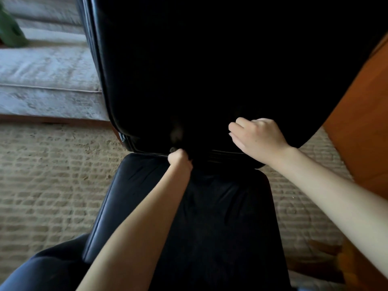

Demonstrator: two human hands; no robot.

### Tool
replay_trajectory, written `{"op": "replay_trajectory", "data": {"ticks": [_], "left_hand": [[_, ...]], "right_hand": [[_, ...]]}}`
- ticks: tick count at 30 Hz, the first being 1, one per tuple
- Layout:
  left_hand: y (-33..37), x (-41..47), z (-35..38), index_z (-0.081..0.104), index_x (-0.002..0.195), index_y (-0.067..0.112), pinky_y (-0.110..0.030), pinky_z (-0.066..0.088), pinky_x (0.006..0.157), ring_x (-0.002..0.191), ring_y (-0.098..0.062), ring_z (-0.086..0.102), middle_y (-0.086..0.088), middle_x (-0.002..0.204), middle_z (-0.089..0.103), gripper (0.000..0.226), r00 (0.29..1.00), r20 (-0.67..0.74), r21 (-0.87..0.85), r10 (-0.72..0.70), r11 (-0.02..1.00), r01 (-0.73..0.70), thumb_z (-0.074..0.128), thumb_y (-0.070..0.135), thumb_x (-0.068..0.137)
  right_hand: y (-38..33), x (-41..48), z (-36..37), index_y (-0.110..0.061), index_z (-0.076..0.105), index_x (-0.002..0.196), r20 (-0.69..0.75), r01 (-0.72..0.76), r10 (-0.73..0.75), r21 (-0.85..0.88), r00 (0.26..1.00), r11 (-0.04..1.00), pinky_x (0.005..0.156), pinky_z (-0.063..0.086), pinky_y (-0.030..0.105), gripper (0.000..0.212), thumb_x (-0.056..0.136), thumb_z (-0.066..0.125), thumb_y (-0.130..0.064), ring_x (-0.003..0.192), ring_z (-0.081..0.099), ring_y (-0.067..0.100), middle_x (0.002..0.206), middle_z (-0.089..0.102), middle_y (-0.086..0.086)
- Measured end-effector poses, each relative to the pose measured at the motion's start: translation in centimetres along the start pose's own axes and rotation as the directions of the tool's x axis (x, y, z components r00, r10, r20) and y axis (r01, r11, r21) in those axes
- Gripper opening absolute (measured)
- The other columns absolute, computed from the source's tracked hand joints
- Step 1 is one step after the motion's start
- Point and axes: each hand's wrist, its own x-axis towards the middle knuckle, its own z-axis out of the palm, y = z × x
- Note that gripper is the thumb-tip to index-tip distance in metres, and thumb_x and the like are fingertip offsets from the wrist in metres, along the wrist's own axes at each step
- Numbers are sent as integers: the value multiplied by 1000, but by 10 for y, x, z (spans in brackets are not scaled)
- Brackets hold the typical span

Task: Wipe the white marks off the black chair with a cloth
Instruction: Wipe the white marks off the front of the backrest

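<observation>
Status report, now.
Left hand fisted on cloth at seat-back seam. Right hand rests on chair back. Faint pale mark above left hand. Nothing blocking.

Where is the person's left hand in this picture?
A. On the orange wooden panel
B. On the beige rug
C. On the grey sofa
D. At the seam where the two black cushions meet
D: the left hand is curled in a fist at the seam between the upper cushion and the lower cushion, seemingly gripping a dark cloth.
</observation>
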Motion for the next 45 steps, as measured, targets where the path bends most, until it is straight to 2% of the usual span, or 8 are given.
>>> {"op": "replay_trajectory", "data": {"ticks": [6,16,25,29,33,37,41,45], "left_hand": [[-41,-55,38,54,86,-1,-34,52,56,63,-25,59,-16,73,59,18,952,298,78,-76,995,55,41,-13,90],[-28,0,16,52,124,5,-36,51,82,93,-24,57,-8,118,56,31,998,58,168,-36,985,25,38,2,96],[-55,-60,29,52,107,1,-35,58,54,83,-26,59,-16,95,57,20,868,455,164,-201,976,140,35,-4,97],[-59,-70,3,53,93,7,-37,52,63,72,-20,62,-12,85,60,19,844,477,350,-247,934,75,38,-3,97],[-73,-89,-6,57,89,7,-28,52,68,72,-19,60,-11,83,60,17,811,550,576,-198,793,-197,47,-7,92],[-58,-91,-8,59,86,10,-27,46,58,69,-16,56,-6,77,59,16,818,528,715,-226,639,-285,48,1,93],[-20,-83,-3,54,77,17,-25,33,51,57,-10,45,1,66,50,19,897,426,599,120,706,-378,59,28,92],[9,-86,-2,58,111,13,-31,43,94,100,-11,57,5,102,60,44,912,397,471,107,829,-302,59,49,86]], "right_hand": [[1,-4,2,-14,54,66,-8,30,-30,-6,1000,1000,41,39,24,23,70,77,-15,39,49,21,60,49,2],[7,-9,-3,-14,54,64,16,88,-88,18,996,996,43,42,26,25,63,79,-13,41,49,18,61,48,1],[-6,-35,-11,-13,58,72,31,-167,164,208,986,964,44,40,27,18,86,53,-23,48,57,27,60,55,1],[-41,-84,0,-15,61,106,626,-898,646,346,437,272,58,52,32,25,95,51,-34,80,65,26,76,59,-3],[-82,-93,7,-14,49,132,952,-589,295,284,80,-757,71,58,36,36,97,53,-24,102,60,25,124,57,10],[-87,-100,15,-8,63,105,925,-480,378,353,46,-803,72,57,48,15,93,55,-5,81,66,29,103,66,21],[-61,-104,33,-5,55,92,778,-234,565,515,-276,-824,52,58,38,15,90,50,9,64,64,23,98,61,25],[-35,-97,62,-8,48,93,656,-114,632,651,-411,-750,74,56,49,19,88,49,10,73,61,29,101,57,21]]}}
